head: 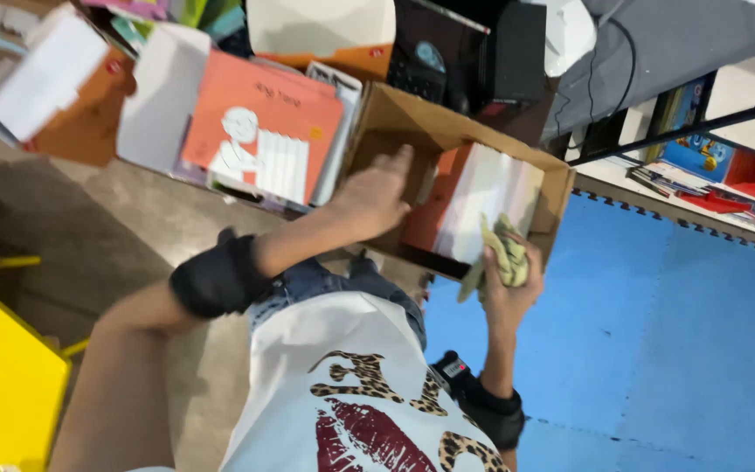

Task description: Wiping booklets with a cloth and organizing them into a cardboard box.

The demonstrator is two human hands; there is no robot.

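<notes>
Cardboard box [561, 188] lies straight ahead of us, just past our knees, its long side running from upper left to lower right. Our left hand [376, 194] reaches in flat, fingers spread, resting on the box's inner wall — nothing gripped. Our right hand [507, 278] sits at the near edge, fingers closed around a crumpled yellowish cloth [504, 249] — it touches the upright books [474, 205] packed inside. Beside the box, another container holds an orange picture book [264, 131].

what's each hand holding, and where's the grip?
Right hand grips a crumpled yellowish cloth, bunched in the fist. Left hand holds nothing; it rests flat inside the cardboard box.
</notes>
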